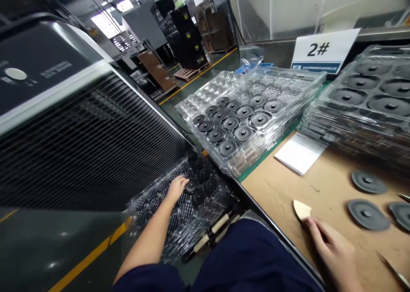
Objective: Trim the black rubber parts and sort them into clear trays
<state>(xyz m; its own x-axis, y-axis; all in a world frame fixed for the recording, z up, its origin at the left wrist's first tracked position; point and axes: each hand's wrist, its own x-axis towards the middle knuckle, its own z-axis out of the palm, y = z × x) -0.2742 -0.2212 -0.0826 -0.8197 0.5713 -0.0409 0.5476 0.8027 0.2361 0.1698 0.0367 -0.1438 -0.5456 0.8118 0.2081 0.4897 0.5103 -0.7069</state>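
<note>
My left hand [177, 188] rests on a clear plastic blister tray [153, 215] on a low surface, next to a group of round black parts [200, 185]. Its fingers touch the tray and hold nothing I can see. My right hand [333, 251] pinches a beige wedge-shaped piece [301, 209] against a cardboard-covered bench [320, 198]. Grey rubber-like discs with raised centres [367, 214] lie flat on the bench to the right of that hand. A thin metal blade [393, 270] sits near the lower right corner.
A stacked clear tray of black discs [237, 121] stands on the bench behind a white paper sheet [299, 152]. Another stack [368, 100] lies to the right, under a "2#" sign [323, 51]. A large machine with a mesh grille [80, 142] fills the left. Pallets and boxes stand beyond.
</note>
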